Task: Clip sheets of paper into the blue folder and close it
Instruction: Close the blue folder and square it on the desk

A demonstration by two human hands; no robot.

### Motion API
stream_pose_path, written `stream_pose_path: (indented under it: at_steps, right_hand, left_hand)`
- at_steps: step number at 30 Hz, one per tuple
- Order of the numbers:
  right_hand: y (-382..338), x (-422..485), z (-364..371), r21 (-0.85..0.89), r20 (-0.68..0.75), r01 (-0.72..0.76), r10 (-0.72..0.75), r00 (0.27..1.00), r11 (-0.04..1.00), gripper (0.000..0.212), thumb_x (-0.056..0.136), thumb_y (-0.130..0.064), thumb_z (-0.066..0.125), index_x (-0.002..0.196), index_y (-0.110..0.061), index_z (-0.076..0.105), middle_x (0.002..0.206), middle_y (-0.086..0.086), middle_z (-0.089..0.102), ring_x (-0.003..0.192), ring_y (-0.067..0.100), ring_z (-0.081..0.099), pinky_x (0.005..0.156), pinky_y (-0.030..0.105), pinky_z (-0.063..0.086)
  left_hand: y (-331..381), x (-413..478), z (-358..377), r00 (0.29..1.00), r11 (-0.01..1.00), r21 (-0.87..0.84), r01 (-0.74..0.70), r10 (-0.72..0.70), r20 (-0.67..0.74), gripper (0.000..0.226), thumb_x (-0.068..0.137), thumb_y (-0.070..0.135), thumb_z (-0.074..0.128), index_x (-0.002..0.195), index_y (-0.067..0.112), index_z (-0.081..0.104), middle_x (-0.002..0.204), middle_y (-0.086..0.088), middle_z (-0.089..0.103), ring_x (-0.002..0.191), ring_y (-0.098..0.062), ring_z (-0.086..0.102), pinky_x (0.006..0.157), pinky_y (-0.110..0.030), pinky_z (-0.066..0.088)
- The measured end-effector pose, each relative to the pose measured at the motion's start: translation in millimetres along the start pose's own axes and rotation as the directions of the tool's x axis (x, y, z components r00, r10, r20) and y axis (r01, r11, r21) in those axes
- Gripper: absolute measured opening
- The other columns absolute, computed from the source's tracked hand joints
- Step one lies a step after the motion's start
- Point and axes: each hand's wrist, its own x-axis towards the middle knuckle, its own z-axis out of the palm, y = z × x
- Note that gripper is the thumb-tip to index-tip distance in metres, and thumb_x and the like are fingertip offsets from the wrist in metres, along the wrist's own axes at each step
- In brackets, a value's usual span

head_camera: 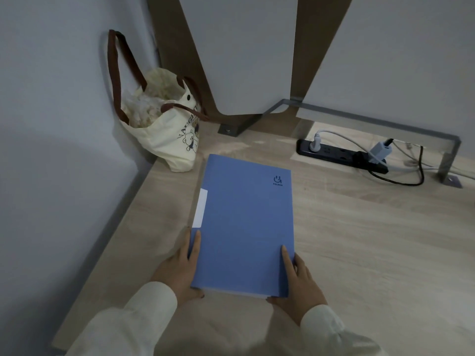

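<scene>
The blue folder lies shut and flat on the wooden bench, its spine with the white label on the left and its printed logo at the far right corner. Both hands hold its near end. The left hand rests against the spine side, fingers stretched along the cover's edge with the thumb tucked at the near corner. The right hand grips the open side, 1 finger lying on top of the cover and the thumb under the near edge, so each hand is closed loosely on the folder rather than spread free.

No loose sheets of paper show anywhere on the bench, so I cannot tell whether they are already clipped inside. A cloth bag stands at the far left and a power strip at the far right, both well apart from the folder.

Judging by the closed cover, this is either the very start or the final squaring-up. If it is the start, the next move calls for the right hand to lift the cover open while the left steadies the spine.
</scene>
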Motion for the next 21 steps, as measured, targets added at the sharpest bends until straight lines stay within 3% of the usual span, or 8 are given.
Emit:
stream_pose_path:
  at_steps: [5, 10, 14, 21]
  right_hand:
    - [-13, 24, -9, -0.022, -0.031, 0.018, -0.018, 0.999, 1.000, 0.110, 0.079, -0.054, 0.058, 0.137, -0.026, -0.031, 0.157, 0.007, -0.008, 0.144, 0.026, 0.017, 0.112, 0.036, 0.032]
    - [-27, 56, -25, -0.026, -0.069, 0.037, -0.038, 0.997, 0.999, 0.106, 0.080, -0.053, 0.057, 0.142, -0.021, -0.023, 0.157, 0.011, -0.007, 0.144, 0.027, 0.014, 0.113, 0.036, 0.027]
    - [-34, 77, -35, -0.040, -0.081, 0.025, -0.028, 0.996, 0.999, 0.106, 0.080, -0.053, 0.058, 0.143, -0.020, -0.021, 0.157, 0.013, -0.005, 0.143, 0.029, 0.017, 0.113, 0.037, 0.028]
    - [-37, 91, -44, -0.065, -0.073, 0.026, -0.031, 0.997, 0.998, 0.108, 0.079, -0.057, 0.056, 0.143, -0.018, -0.022, 0.157, 0.013, -0.009, 0.142, 0.028, 0.021, 0.113, 0.036, 0.027]
  left_hand:
    - [-14, 27, -24, 1.000, 1.000, 0.018, 0.002, -0.002, -0.013, 0.116, 0.081, 0.046, 0.062, 0.135, 0.011, -0.034, 0.153, -0.012, -0.029, 0.132, -0.028, 0.038, 0.102, -0.032, 0.040]
    - [-31, 60, -51, 0.999, 0.999, 0.025, -0.028, 0.029, -0.040, 0.114, 0.080, 0.046, 0.063, 0.142, 0.010, -0.026, 0.153, -0.010, -0.028, 0.143, -0.029, 0.017, 0.110, -0.034, 0.031]
    - [-40, 82, -66, 0.997, 0.998, 0.015, -0.056, 0.056, -0.048, 0.114, 0.079, 0.045, 0.065, 0.143, 0.010, -0.024, 0.154, -0.009, -0.028, 0.136, -0.029, 0.032, 0.104, -0.035, 0.038]
    - [-49, 102, -74, 0.992, 0.993, 0.059, -0.104, 0.107, -0.061, 0.119, 0.076, 0.051, 0.066, 0.143, 0.010, -0.023, 0.153, -0.012, -0.029, 0.128, -0.028, 0.042, 0.104, -0.033, 0.038]
